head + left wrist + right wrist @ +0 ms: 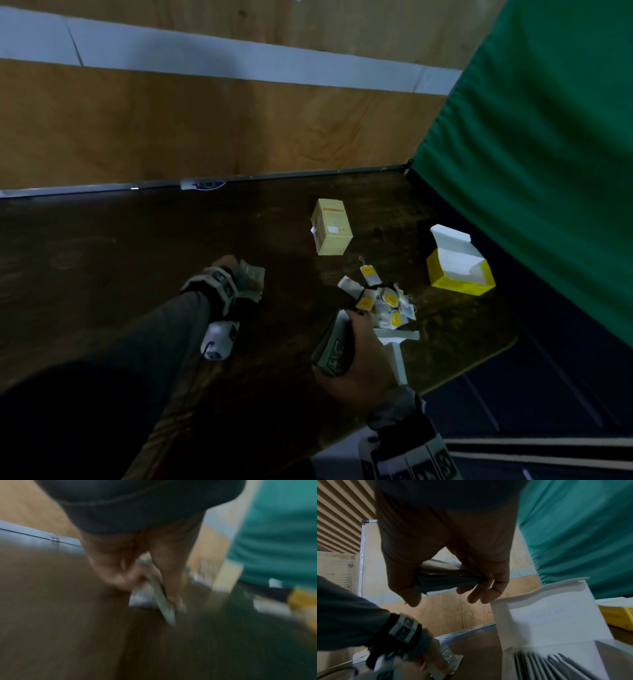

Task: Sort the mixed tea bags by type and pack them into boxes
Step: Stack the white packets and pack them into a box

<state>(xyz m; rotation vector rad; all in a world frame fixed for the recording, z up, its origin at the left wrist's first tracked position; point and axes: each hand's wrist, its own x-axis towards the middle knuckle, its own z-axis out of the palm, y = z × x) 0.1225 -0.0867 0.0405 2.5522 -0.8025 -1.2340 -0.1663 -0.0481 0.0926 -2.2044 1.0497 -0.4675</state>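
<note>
My left hand [236, 269] reaches out over the dark table and pinches a few green-and-white tea sachets [252, 278]; the blurred left wrist view shows the left hand [150, 588] with thumb and fingers clamped on the flat sachets [163, 604]. My right hand [349, 329] grips a stack of the same sachets [331, 349] above an open white box [399, 356]. In the right wrist view the right hand [445, 599] holds the stack [447, 580], and the white box [547, 615] has several sachets filed upright inside.
A pile of yellow-tagged tea bags [383, 301] lies just beyond my right hand. A closed pale yellow box [332, 228] stands farther back. An open yellow box [459, 270] sits at the right by the green curtain [548, 154]. A wooden wall borders the table's far edge.
</note>
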